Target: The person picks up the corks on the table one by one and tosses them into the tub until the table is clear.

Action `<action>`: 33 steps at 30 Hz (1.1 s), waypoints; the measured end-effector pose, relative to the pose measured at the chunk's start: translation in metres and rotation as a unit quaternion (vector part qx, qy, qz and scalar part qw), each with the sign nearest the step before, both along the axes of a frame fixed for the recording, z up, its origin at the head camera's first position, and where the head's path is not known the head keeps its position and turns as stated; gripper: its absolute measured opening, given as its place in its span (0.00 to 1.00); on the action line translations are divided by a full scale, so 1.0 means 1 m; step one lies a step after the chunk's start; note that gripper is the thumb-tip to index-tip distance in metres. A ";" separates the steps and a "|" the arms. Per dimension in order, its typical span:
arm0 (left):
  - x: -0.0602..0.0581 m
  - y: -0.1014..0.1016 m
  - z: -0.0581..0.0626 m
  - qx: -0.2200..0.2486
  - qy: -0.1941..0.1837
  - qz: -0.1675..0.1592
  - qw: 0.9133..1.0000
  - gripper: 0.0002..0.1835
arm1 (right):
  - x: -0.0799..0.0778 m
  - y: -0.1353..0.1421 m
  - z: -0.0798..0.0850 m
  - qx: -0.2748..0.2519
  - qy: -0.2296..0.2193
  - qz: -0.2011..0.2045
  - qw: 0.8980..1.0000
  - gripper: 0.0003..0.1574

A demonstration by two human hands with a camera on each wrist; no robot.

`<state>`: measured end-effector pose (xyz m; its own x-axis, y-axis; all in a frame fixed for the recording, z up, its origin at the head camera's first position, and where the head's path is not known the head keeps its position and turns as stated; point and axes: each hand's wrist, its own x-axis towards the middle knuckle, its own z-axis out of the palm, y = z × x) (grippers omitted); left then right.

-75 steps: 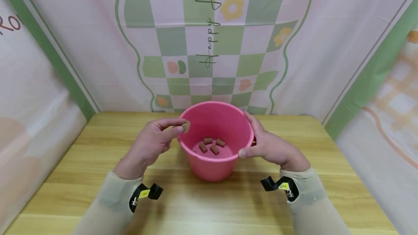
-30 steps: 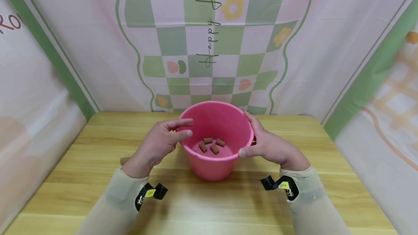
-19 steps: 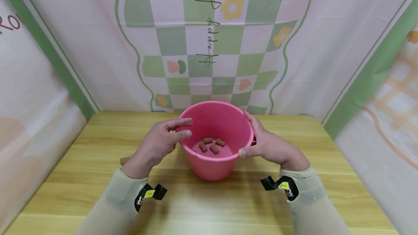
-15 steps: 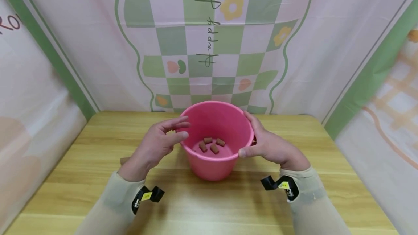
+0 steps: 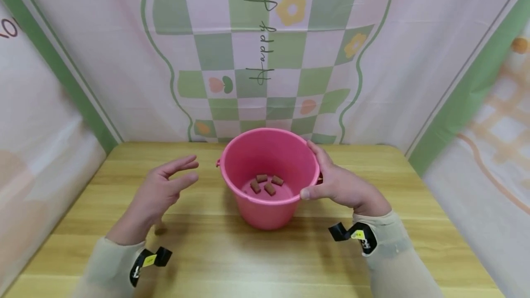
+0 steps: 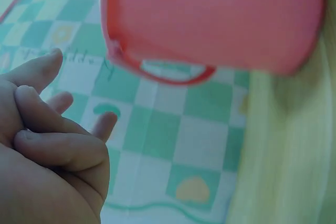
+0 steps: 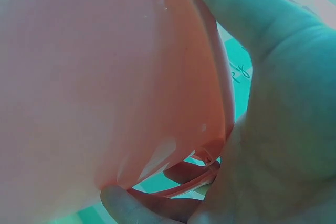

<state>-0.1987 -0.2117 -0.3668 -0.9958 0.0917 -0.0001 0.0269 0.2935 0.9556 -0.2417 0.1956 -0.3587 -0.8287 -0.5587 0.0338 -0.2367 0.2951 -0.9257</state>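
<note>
My left hand (image 5: 161,192) hovers over the table to the left of a pink bucket (image 5: 265,213), its fingers loosely bent and holding nothing. In the left wrist view, the bucket's handle (image 6: 181,81) hangs beside that hand. My right hand (image 5: 345,187) grips the bucket's right rim, the thumb at the front edge and the other fingers behind it. In the right wrist view, the fingers (image 7: 134,208) curl against the bucket wall. Several small brown corks (image 5: 269,189) lie on the bucket's floor. Another cork (image 5: 159,229) is on the table beside my left wrist, partly hidden by it.
The bucket stands on a wooden table (image 5: 256,266), near its back edge. Behind it hangs a checked green and white cloth (image 5: 285,49), with more printed cloth on both sides. Black straps circle both sleeves.
My left hand held a cork at the bucket's left rim, then showed there with nothing in it; now it has moved left and toward me. My right hand keeps its grip on the rim.
</note>
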 end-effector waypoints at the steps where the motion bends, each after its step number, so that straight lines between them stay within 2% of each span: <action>1: 0.001 -0.005 -0.002 -0.010 -0.001 0.003 1.000 0.33 | 0.000 0.000 0.000 0.001 0.003 0.001 1.000 0.78; 8: 0.013 -0.045 -0.017 -0.048 0.012 0.029 0.998 0.34 | -0.001 -0.001 0.000 -0.001 0.006 0.006 1.000 0.78; 15: 0.024 -0.074 -0.033 -0.072 0.001 0.060 0.996 0.36 | -0.002 0.000 -0.002 -0.004 0.009 0.009 1.000 0.77; 19: 0.027 -0.088 -0.041 -0.087 -0.008 0.068 0.994 0.37 | -0.002 0.001 -0.002 -0.007 0.009 0.011 1.000 0.77; 22: 0.026 -0.095 -0.046 -0.095 -0.030 0.066 0.993 0.39 | -0.002 0.001 -0.002 -0.007 0.011 0.013 1.000 0.77; 28: 0.020 -0.101 -0.056 -0.097 -0.100 0.069 0.988 0.43 | -0.002 0.000 -0.002 -0.004 0.012 0.009 1.000 0.77; 33: 0.012 -0.106 -0.063 -0.090 -0.110 0.075 0.987 0.40 | -0.002 0.000 -0.002 -0.005 0.014 0.009 1.000 0.77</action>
